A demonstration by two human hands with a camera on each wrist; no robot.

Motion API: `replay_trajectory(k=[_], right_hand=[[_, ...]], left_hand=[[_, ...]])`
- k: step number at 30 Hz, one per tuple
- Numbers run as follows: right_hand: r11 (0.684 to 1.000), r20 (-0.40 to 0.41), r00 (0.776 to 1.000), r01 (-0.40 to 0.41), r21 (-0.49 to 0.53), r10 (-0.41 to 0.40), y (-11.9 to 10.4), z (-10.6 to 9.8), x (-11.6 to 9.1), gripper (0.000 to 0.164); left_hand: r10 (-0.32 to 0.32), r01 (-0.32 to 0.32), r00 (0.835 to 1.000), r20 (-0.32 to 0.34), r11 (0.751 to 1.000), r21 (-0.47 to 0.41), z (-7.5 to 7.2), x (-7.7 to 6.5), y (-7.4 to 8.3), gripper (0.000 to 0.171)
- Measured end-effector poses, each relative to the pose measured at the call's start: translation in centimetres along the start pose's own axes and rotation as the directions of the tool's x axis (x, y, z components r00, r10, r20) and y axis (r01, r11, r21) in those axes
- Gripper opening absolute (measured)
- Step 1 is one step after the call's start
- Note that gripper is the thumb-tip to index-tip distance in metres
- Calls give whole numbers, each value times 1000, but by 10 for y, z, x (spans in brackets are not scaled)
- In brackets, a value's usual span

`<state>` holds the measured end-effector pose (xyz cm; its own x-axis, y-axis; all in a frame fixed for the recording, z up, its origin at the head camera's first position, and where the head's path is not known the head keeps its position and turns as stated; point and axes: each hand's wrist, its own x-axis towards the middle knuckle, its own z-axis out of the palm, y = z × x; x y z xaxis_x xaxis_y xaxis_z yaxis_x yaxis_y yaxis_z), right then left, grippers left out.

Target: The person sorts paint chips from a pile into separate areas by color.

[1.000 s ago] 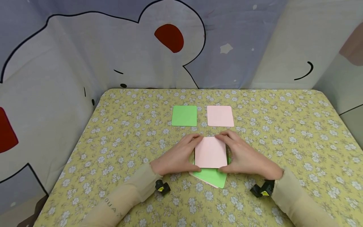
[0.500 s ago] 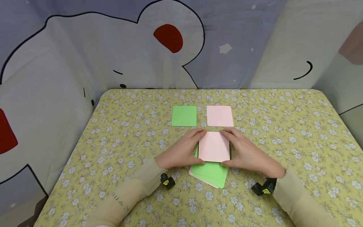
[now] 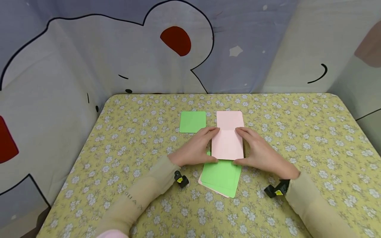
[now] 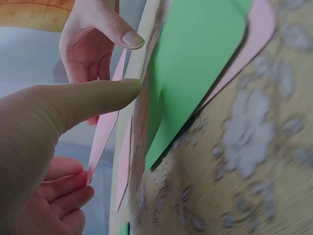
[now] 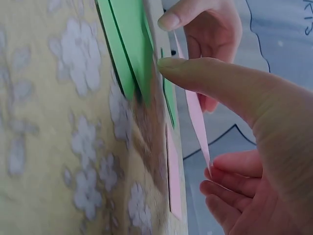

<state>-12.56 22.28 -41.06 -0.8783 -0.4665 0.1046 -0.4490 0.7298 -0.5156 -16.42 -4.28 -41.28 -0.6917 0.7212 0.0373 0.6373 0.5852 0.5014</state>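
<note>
A square pink card point(image 3: 227, 144) is held between both hands by its edges, raised above the table. My left hand point(image 3: 197, 148) pinches its left corners, thumb at the near edge and fingers at the far edge. My right hand point(image 3: 260, 152) does the same on the right. In the right wrist view the held pink card point(image 5: 198, 115) hangs clear of the cloth. Below and nearer lies a loose fanned pile of green cards point(image 3: 221, 178), with a pink edge showing underneath. Just beyond the hands another pink card point(image 3: 230, 119) lies flat, its near part hidden by the held one.
A single green card point(image 3: 192, 121) lies flat to the left of the far pink card. Yellow floral cloth point(image 3: 134, 132) covers the table. A printed curtain point(image 3: 125, 49) hangs behind the table's back edge.
Both hands have moved the held pink card away from me and slightly right, off the green pile, until it overlaps the far pink card in the head view. The cards on the table stay put.
</note>
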Motion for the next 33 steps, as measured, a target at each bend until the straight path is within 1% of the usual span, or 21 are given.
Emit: replay_trajectory(k=[5,10,16,22,27,33], right_hand=[[1000,-38,999,-8,-5,8,8,-6,3,107],[1000,-61,998,-15,6,16,14,-11,9,105],[999,-83,996,-43,28,46,18,-19,18,102],[997,-107,992,-65,49,70,24,-27,32,103],[992,-105,988,-104,74,112,32,-32,44,104],[984,-90,984,-145,103,154,39,-36,56,102]], left_hand=[[-22,22,1000,-2,1000,-21,-5,8,-3,106],[-23,23,1000,-6,1000,-4,-9,18,-5,106],[-23,23,999,-24,1000,0,-14,34,-8,107],[-24,25,999,-30,1000,16,-21,53,-12,107],[-44,45,999,-28,999,29,-30,70,-15,107],[-79,80,997,-21,997,23,-37,85,-18,105]])
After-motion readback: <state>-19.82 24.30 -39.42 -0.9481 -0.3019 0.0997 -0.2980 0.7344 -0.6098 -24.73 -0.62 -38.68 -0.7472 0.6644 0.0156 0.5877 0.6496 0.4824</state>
